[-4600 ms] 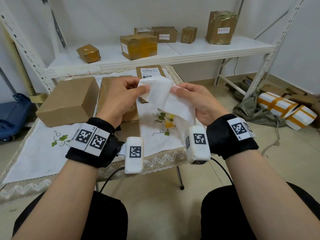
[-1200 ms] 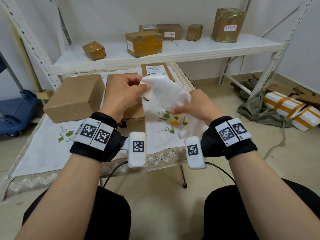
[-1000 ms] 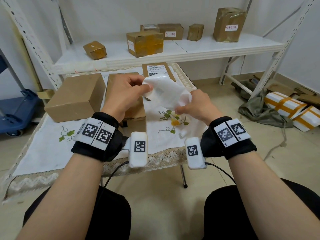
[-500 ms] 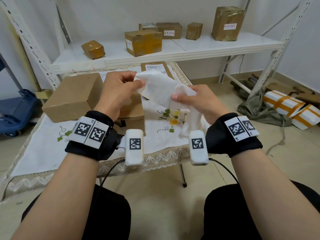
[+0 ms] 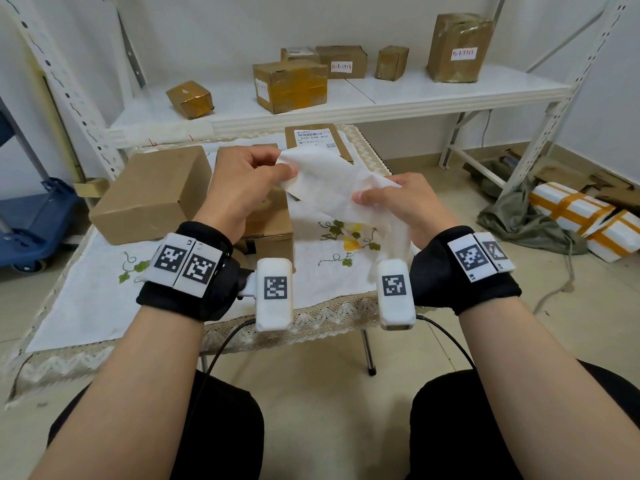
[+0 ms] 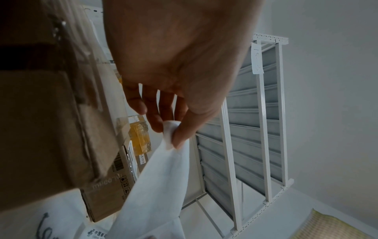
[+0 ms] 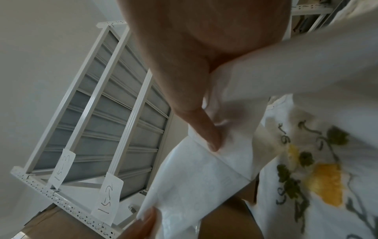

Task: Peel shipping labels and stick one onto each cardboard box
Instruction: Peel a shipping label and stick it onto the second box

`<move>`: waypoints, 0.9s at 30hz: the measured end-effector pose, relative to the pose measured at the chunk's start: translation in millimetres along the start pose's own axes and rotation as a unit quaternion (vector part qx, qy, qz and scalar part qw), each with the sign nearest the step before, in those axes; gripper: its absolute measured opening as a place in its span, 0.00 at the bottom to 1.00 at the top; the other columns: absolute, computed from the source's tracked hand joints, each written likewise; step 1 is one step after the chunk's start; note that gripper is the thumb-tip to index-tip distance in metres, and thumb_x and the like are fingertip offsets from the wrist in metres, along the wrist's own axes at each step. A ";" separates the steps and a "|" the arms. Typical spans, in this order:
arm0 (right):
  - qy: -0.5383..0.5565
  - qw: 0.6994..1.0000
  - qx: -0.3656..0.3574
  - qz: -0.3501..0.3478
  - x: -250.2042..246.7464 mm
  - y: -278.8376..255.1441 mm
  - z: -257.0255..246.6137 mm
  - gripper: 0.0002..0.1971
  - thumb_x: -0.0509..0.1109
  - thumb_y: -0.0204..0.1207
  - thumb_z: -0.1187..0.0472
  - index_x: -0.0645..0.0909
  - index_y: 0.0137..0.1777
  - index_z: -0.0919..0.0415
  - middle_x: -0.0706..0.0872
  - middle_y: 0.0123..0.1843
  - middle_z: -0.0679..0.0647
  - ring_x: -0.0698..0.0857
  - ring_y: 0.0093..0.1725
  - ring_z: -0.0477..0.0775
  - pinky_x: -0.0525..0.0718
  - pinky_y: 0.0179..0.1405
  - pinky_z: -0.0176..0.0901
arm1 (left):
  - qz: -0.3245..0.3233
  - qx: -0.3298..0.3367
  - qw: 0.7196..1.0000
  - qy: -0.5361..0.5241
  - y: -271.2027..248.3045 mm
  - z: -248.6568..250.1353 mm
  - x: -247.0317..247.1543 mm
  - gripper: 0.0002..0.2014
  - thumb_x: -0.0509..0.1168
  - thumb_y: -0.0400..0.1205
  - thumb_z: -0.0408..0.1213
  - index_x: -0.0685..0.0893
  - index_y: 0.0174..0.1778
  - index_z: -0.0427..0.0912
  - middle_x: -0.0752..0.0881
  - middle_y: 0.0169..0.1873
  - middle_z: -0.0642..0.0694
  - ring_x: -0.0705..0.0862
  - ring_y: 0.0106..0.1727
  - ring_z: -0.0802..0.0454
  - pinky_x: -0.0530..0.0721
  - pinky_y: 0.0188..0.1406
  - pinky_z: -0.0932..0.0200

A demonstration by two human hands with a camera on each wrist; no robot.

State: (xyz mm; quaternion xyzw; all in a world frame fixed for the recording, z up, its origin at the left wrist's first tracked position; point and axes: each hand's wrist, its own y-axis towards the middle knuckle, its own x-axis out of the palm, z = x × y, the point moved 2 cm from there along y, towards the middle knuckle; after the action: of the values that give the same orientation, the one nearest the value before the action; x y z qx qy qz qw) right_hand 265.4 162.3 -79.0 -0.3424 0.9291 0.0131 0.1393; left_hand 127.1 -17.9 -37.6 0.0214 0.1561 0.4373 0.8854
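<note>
Both hands hold a white shipping label sheet [image 5: 325,181] above the table. My left hand [image 5: 249,181] pinches its upper left corner [image 6: 170,134] between thumb and fingers. My right hand [image 5: 398,206] pinches the lower right part, thumb on top [image 7: 206,129], and the rest of the strip hangs down past the wrist. Under the hands stand a plain cardboard box [image 5: 152,192] at left and a second box [image 5: 270,223] partly hidden by my left hand. A flat box with a printed label [image 5: 317,140] lies behind the sheet.
The small table has a white embroidered cloth [image 5: 332,258] with a lace edge. Behind it a white shelf [image 5: 381,98] carries several taped boxes, some labelled. A blue cart [image 5: 31,223] stands left; wrapped parcels [image 5: 581,216] and cloth lie on the floor at right.
The hands have drawn apart and risen a little, stretching the sheet out between them; one second ago they were close together with the sheet bunched.
</note>
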 end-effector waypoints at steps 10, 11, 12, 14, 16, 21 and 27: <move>-0.032 0.999 -0.036 -0.026 -2.4 0.8 3.2 0.05 0.83 0.72 0.65 0.90 0.40 0.57 0.91 0.38 0.52 0.88 0.37 0.53 0.89 0.39 0.46 | 0.006 -0.007 1.000 -0.003 -1.5 1.4 0.1 0.07 0.73 0.82 0.36 0.91 0.42 0.55 0.89 0.39 0.58 0.81 0.42 0.60 0.78 0.36 0.67; -0.033 0.998 -0.040 -0.034 -2.9 0.1 3.2 0.05 0.83 0.72 0.65 0.90 0.41 0.58 0.92 0.38 0.53 0.89 0.37 0.53 0.89 0.37 0.44 | 0.006 -0.007 1.000 -0.002 -1.4 1.2 -0.1 0.07 0.73 0.82 0.36 0.91 0.43 0.54 0.89 0.40 0.56 0.81 0.42 0.59 0.77 0.36 0.65; -0.033 0.998 -0.043 -0.044 -2.8 -0.7 3.1 0.04 0.83 0.72 0.65 0.91 0.43 0.61 0.93 0.40 0.56 0.90 0.38 0.54 0.90 0.38 0.46 | 0.006 -0.007 1.000 -0.001 -1.4 1.1 -0.2 0.07 0.73 0.82 0.36 0.91 0.43 0.54 0.88 0.40 0.56 0.81 0.42 0.59 0.77 0.37 0.64; -0.037 0.996 -0.052 -0.056 -1.7 -1.8 3.0 0.10 0.84 0.72 0.62 0.92 0.48 0.67 0.94 0.47 0.62 0.91 0.42 0.56 0.91 0.46 0.52 | 0.007 -0.004 1.000 0.004 -0.9 0.3 0.3 0.08 0.72 0.82 0.35 0.91 0.43 0.54 0.89 0.39 0.56 0.81 0.42 0.59 0.78 0.38 0.64; -0.027 0.996 -0.069 -0.047 0.1 -1.5 2.4 0.10 0.85 0.72 0.57 0.92 0.46 0.64 0.94 0.49 0.61 0.91 0.43 0.55 0.90 0.49 0.51 | 0.003 0.002 1.000 0.006 -0.1 -0.2 0.9 0.08 0.73 0.82 0.35 0.91 0.43 0.54 0.90 0.38 0.57 0.82 0.41 0.59 0.78 0.37 0.65; 0.009 0.995 -0.098 -0.009 0.8 3.0 1.7 0.06 0.84 0.74 0.56 0.91 0.37 0.54 0.92 0.41 0.58 0.88 0.39 0.52 0.86 0.47 0.48 | 0.000 -0.003 1.000 0.006 0.6 -0.8 1.4 0.07 0.73 0.82 0.35 0.92 0.44 0.54 0.90 0.38 0.59 0.83 0.41 0.60 0.78 0.35 0.68; 0.006 0.996 -0.088 0.007 -0.2 7.2 5.5 0.10 0.83 0.75 0.56 0.90 0.33 0.53 0.91 0.37 0.48 0.87 0.40 0.50 0.85 0.46 0.45 | 0.015 -0.023 1.000 0.001 1.3 -1.0 -3.4 0.06 0.72 0.83 0.37 0.92 0.47 0.54 0.91 0.42 0.59 0.83 0.44 0.59 0.79 0.39 0.64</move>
State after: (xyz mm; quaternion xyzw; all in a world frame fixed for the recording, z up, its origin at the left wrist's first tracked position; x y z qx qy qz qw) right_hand 262.3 168.5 -84.7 -0.3471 0.9275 0.0934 0.1030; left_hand 123.9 -19.9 -37.5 0.0033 0.1466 0.4540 0.8789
